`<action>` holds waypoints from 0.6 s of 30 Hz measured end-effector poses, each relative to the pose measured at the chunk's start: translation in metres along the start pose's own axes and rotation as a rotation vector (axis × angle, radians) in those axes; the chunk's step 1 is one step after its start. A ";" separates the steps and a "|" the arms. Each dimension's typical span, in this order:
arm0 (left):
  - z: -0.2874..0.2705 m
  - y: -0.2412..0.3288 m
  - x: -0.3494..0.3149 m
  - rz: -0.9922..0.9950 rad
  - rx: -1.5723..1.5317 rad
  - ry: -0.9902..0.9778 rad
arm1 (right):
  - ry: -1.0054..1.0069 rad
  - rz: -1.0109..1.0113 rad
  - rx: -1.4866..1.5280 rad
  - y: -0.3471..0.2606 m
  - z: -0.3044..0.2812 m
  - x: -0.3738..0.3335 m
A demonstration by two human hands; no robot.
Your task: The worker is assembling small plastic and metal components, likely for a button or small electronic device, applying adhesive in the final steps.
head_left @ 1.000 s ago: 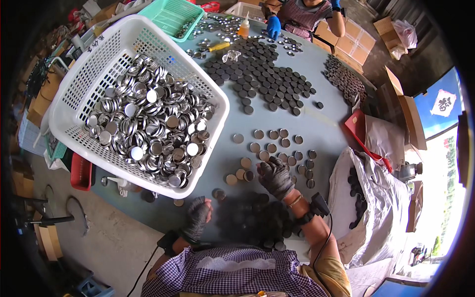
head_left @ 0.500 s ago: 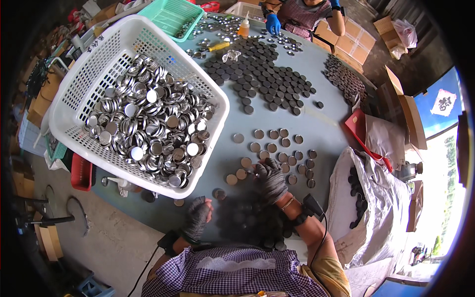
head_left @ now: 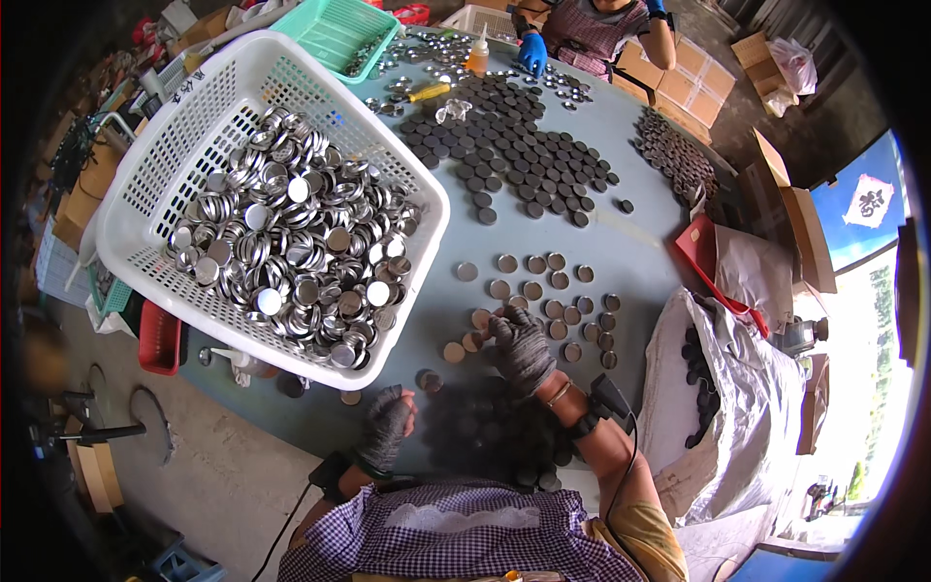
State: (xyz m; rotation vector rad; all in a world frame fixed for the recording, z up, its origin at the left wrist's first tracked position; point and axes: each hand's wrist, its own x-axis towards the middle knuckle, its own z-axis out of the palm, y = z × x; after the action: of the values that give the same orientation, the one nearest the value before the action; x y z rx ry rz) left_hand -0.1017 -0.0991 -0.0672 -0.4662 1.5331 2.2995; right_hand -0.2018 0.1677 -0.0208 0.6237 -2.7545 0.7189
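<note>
My right hand (head_left: 525, 361), in a grey glove, reaches over the table with its fingers curled down at a small group of tan-faced round pieces (head_left: 454, 352). Its fingertips touch or cover the edge of that group; whatever they pinch is hidden. Beyond and to the right stand several shallow round metal caps (head_left: 532, 290), open side up. Close to the near table edge, my left hand (head_left: 390, 425) is closed, also gloved with bare fingertips, and its contents cannot be seen. A dark round piece (head_left: 430, 380) lies between the hands, and blurred dark discs (head_left: 504, 427) are heaped below my right hand.
A large white basket (head_left: 436, 228) full of silvery caps stands at the left. Many dark discs (head_left: 529, 160) cover the far middle of the table (head_left: 621, 252). A white sack (head_left: 747, 407) and a red tray (head_left: 703, 247) sit right. A co-worker's blue-gloved hand (head_left: 533, 53) is opposite.
My right hand has shifted slightly left, over the edge of the tan-faced pieces. My left hand has stayed put. The co-worker's gloved hand has lowered a little.
</note>
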 end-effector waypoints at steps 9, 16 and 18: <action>0.001 0.002 0.001 -0.051 -0.006 0.004 | 0.108 -0.060 -0.051 0.010 -0.003 0.018; -0.002 -0.003 0.001 -0.018 -0.019 -0.004 | 0.131 0.181 -0.018 0.042 -0.024 -0.006; -0.001 -0.004 0.002 -0.019 -0.025 0.003 | 0.075 0.123 -0.085 0.042 -0.023 -0.017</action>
State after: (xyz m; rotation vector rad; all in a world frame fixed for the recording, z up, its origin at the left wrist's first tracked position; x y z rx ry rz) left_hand -0.1015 -0.0988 -0.0717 -0.4885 1.4963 2.3067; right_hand -0.2028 0.2184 -0.0235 0.4046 -2.7556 0.6332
